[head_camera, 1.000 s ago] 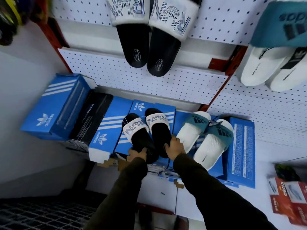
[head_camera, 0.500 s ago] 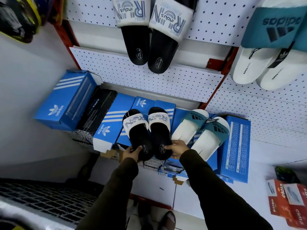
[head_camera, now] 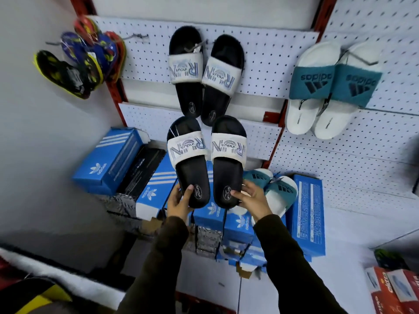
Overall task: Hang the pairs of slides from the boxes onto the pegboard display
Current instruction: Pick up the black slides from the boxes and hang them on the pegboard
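Black slides [head_camera: 205,164] with white straps, side by side, toes up, before the white pegboard [head_camera: 267,55]

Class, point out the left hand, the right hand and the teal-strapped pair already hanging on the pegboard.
left hand [head_camera: 179,200], head view, back of hand.
right hand [head_camera: 255,198], head view, back of hand.
hanging teal-strapped pair [head_camera: 311,81], head view, left slide's strap.

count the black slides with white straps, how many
4: two hang on the pegboard, left and right; the left hand holds one, the right hand another.

Both hands have lifted the black slides [head_camera: 205,162] off the boxes [head_camera: 158,191].
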`<state>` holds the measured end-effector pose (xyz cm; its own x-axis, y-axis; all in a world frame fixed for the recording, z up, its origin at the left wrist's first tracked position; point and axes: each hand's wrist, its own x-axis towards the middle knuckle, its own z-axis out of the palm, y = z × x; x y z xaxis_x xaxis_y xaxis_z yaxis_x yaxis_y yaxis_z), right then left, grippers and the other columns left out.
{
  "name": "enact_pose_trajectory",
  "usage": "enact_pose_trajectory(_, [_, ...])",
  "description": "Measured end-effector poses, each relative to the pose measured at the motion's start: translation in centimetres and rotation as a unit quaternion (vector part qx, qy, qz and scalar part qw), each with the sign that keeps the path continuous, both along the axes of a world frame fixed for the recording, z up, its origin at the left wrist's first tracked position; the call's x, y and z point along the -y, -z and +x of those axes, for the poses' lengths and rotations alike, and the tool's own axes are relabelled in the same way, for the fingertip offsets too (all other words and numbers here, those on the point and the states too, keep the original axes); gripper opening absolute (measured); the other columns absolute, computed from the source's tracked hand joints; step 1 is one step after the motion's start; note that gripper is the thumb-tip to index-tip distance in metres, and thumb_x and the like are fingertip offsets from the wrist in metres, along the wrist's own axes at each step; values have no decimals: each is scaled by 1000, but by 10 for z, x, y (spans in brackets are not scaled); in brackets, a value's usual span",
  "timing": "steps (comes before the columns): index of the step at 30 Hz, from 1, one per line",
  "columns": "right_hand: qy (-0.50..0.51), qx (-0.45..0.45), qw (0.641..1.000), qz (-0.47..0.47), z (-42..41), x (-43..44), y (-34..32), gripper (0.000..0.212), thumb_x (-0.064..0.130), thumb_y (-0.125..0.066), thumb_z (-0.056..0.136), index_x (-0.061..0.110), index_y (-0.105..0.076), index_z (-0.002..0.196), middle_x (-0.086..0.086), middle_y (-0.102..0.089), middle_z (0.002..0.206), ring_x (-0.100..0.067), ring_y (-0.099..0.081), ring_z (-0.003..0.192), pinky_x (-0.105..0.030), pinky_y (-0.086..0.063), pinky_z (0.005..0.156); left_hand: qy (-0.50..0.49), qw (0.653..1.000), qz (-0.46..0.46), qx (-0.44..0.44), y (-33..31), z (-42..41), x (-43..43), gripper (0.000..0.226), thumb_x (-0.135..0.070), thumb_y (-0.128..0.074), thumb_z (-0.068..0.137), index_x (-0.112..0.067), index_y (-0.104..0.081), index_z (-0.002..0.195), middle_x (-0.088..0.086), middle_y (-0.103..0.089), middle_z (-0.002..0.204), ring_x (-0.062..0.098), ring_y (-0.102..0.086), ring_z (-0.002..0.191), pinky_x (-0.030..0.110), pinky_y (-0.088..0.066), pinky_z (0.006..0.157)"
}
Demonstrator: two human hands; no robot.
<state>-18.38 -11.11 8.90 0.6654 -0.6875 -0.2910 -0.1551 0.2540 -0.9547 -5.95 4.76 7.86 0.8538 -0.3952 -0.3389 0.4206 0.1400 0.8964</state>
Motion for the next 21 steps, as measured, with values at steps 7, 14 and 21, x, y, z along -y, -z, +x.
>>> enact_pose_trajectory(7, [33,82,991,-102,9,9,-64,41,1,-75,83,23,-66,115,-2,-71,116,-10,-73,101,-36,-60,94,-14,990,-74,120,-60,26,8,33,-6,-57,94,-1,-57,127,16,-65,124,23,-61,107,41,-53,88])
enact_pose_trajectory(14, [34,164,973,-157,46,24,-142,41,2,-74,85,26,-62,116,0,-70,115,-1,-77,80,-29,-62,86,-13,965,-136,226,-127,82,20,27,-8,-58,94,-10,-61,121,18,-65,126,20,-63,105,35,-54,92])
enact_pose_trajectory(21, [33,181,969,-167,87,42,-181,38,1,-74,84,28,-64,108,1,-72,109,-6,-76,84,-36,-62,84,-9,959,-121,257,-170,135,34,38,-20,-65,91,-15,-60,128,9,-69,121,14,-68,98,36,-62,75])
